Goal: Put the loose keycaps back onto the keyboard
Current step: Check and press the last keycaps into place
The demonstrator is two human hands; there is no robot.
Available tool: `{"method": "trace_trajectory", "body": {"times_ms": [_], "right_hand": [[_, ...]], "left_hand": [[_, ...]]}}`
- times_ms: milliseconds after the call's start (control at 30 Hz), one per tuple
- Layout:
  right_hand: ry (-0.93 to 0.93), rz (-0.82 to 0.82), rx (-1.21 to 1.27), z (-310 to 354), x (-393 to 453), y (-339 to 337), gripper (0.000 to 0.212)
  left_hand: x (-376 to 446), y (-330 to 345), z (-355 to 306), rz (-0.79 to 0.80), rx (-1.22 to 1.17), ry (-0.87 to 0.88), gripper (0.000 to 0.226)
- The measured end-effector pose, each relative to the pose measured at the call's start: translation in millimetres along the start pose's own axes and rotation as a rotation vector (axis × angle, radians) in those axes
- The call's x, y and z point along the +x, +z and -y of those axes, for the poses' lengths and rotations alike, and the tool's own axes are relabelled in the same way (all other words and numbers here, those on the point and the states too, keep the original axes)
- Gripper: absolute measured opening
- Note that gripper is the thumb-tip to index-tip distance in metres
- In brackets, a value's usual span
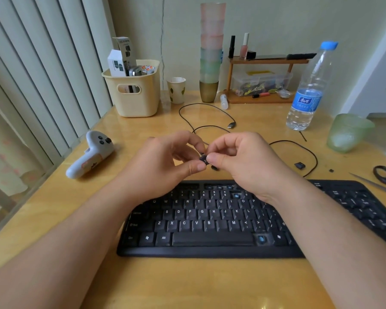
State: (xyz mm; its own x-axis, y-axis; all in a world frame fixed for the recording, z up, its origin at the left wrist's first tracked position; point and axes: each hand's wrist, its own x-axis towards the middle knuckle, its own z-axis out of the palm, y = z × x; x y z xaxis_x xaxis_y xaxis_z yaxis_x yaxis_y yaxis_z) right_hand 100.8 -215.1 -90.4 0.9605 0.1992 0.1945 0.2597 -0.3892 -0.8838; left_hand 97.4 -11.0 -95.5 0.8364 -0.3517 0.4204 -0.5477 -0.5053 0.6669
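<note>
From the head view, both hands are meeting just above the far edge of the flat black plastic keyboard [210, 219], pinching one small black square keycap [203, 159] between them. The left hand [165, 161] is gripping it with thumb and curled fingers; the right hand [239, 159] is pinching it from the other side. Held so lightly, it is likely to slip and drop among the keys. Another loose black keycap [299, 165] is lying on the yellow wooden table [187, 284], near the thin black cable [308, 152].

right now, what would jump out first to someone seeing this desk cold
First, the left hand and right hand meeting mid-frame, both pinching one small dark keycap above the black keyboard. Next, the keyboard's bare blue-centred sockets, one right of the space bar. Behind, a tall stack of pastel cups rises against the wall.
</note>
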Motion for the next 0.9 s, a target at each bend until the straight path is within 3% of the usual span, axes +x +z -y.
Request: {"method": "trace_trajectory", "body": {"times_ms": [133, 567, 767, 900], "right_hand": [[0.023, 0.070, 0.016, -3, 1, 2, 0.015], [0.073, 0.139, 0.165, 7, 2, 7, 0.016], [0.105, 0.178, -0.044, 16, 10, 8, 0.010], [0.118, 0.167, -0.311, 31, 13, 8, 0.010]], "left_hand": [[0, -4, 0, -0.046, 0.114, 0.054, 0.023], [-2, -19, 2, -0.074, 0.073, 0.046, 0.031], [-1, -21, 9, -0.020, 0.093, 0.004, 0.019], [-2, -23, 12, 0.035, 0.141, -0.007, 0.013]]}}
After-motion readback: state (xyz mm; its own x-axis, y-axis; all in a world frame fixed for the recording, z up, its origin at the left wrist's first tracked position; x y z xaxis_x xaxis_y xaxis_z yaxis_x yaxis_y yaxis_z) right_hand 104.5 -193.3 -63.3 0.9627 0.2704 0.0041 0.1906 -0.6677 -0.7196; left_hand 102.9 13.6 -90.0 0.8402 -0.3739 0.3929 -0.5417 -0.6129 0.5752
